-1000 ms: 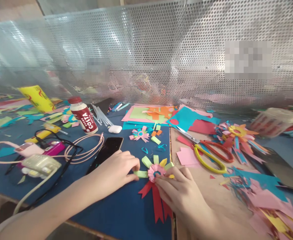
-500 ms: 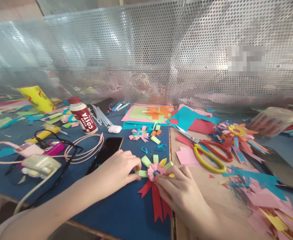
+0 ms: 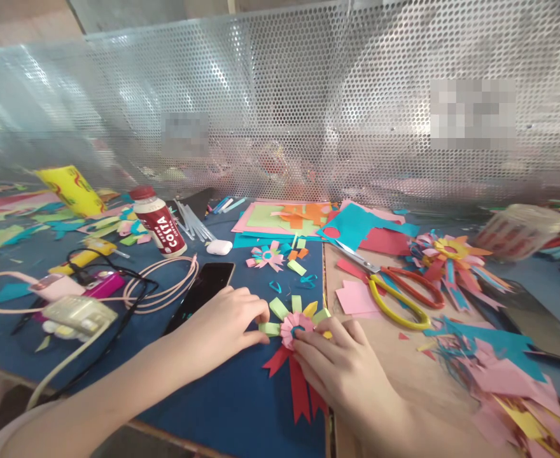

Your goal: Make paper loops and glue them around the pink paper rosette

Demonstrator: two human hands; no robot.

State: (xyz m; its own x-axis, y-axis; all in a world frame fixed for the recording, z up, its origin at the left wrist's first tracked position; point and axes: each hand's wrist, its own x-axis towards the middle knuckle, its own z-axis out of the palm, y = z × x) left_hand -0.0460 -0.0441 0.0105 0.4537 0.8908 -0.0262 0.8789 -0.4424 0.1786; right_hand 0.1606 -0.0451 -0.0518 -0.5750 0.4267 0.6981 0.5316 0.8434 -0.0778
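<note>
A paper flower (image 3: pixel 290 334) lies on the blue tabletop, with a pleated pink ring, a blue centre, green loops, yellow points and red ribbon tails. My left hand (image 3: pixel 235 318) is at its left side, thumb and forefinger closed about the end of a green loop. From the right, my right hand (image 3: pixel 342 362) lies over the flower, its fingers together and their tips pressed on the pink ring near the centre. It covers part of the flower's right side and the tops of the red tails.
Scissors (image 3: pixel 399 296) lie right of the flower, near another paper flower (image 3: pixel 447 251) and paper scraps (image 3: pixel 513 375). A phone (image 3: pixel 208 286) sits beyond my left hand. Farther left are cables, a charger (image 3: pixel 77 315) and a bottle (image 3: pixel 158 222). A perforated metal panel (image 3: pixel 280 95) stands behind.
The fingertips of my right hand have shifted very slightly left on the pink ring, and the flower has barely moved with them. My left hand stays where it was.
</note>
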